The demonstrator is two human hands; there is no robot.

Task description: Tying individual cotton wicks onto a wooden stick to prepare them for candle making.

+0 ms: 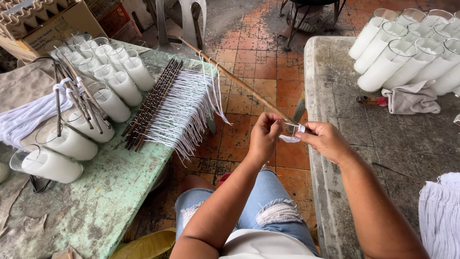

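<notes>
My left hand and my right hand meet above my lap, both pinching a short white string wick at the near end of a long thin wooden stick. The stick slants up and left toward the green table. The left fingers are curled shut over the stick tip and string; the right thumb and forefinger pinch the looped string end. On the green table lies a row of dark sticks with several white wicks tied on and hanging off the edge.
Glass candles filled with white wax lie on the worn green table at left, more on the grey concrete table at right. A grey rag, a bundle of white string and a cardboard box are nearby.
</notes>
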